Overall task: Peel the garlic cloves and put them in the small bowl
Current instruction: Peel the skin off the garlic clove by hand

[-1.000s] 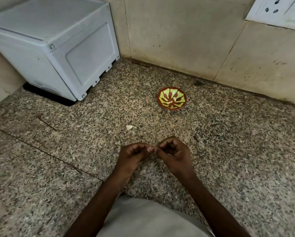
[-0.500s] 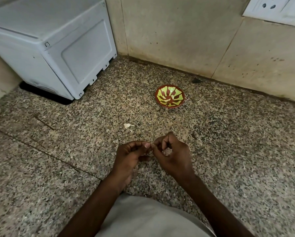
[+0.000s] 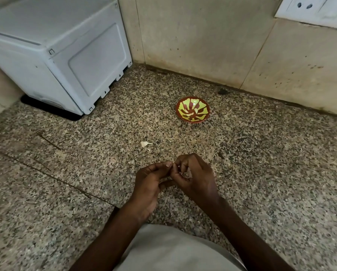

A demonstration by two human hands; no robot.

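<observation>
Both hands met fingertip to fingertip well short of small red-brown bowl with yellow-green petal pattern (image 3: 192,110), above speckled granite table (image 3: 261,163). Left hand (image 3: 147,185) curled, thumb and forefinger pinched on small garlic clove, mostly hidden. Right hand (image 3: 195,178) curled round same clove, fingertips picking at it. White papery peel scrap (image 3: 145,144) lay between hands and bowl, left of it. Judged: clove light, firm, slippery once bare; skin thin, brittle. Best pinched across the sides, skin torn from tip. Bowl looked empty.

white appliance (image 3: 66,55), wall socket (image 3: 312,10), speckled counter (image 3: 261,153)
</observation>
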